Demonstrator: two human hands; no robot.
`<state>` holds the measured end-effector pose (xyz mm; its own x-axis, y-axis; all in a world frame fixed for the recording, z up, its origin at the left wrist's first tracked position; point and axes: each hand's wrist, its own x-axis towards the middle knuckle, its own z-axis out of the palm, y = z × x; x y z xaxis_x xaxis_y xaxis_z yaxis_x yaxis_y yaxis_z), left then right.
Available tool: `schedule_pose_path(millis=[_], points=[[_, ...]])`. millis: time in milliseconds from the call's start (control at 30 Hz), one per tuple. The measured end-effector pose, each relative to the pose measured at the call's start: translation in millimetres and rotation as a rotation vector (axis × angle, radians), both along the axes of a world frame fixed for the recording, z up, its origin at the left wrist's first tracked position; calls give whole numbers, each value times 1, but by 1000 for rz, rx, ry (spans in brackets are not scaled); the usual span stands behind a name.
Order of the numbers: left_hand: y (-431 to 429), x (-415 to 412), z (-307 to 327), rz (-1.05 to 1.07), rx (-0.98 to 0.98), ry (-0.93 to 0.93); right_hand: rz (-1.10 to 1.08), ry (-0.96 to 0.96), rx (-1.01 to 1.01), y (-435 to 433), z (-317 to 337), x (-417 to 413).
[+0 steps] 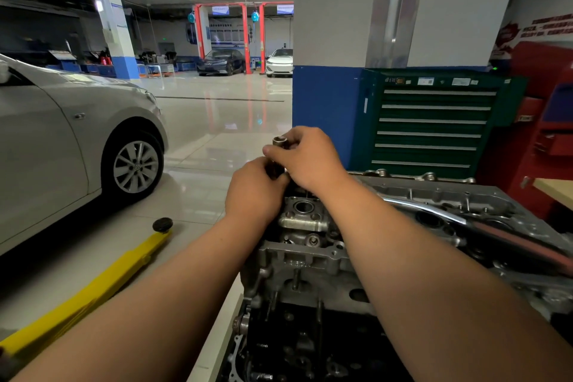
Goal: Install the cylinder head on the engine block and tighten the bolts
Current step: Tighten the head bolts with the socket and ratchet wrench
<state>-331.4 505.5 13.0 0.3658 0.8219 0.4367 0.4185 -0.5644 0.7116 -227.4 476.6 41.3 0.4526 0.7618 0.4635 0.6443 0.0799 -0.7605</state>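
Head view. We see both hands meet at the far end of the head (310,257), which sits on top of the dark block (310,347) in the lower middle of the frame.

The left hand (254,192) curls round the lower part of an upright socket (278,143). The right hand (307,158) pinches the socket's upper part with its fingertips, so that only the open top rim shows between them. The hands touch each other at the socket. What the socket stands on is hidden behind the left hand.

Just nearer to us than the hands, a round bore (304,206) opens in the head's top face, and we cannot make out anything inside it. A chrome wrench (434,210) with a dark red grip lies slantwise across the head, to the right of the right forearm.

Behind the head stands a green cabinet (434,121) against a white and blue pillar (328,40). All its drawers are closed (their contents are therefore hidden). A red cabinet (542,121) stands just beside it on the right.

On the left, a silver car (62,133) stands on the glossy floor. A yellow lift arm (93,288) with a black pad (162,224) lies on the floor between the car and the left forearm.
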Motion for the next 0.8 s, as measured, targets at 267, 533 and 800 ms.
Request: schedule_pose_path(millis=[267,533,800], points=[[2,0,-3,-3,34,9,196,83,-107,-11,2,5],[2,1,-2,17,40,-16,-13,10,-13,1,-2,-2],[3,2,-4,24,55,5,129,63,-36,-9,1,7]])
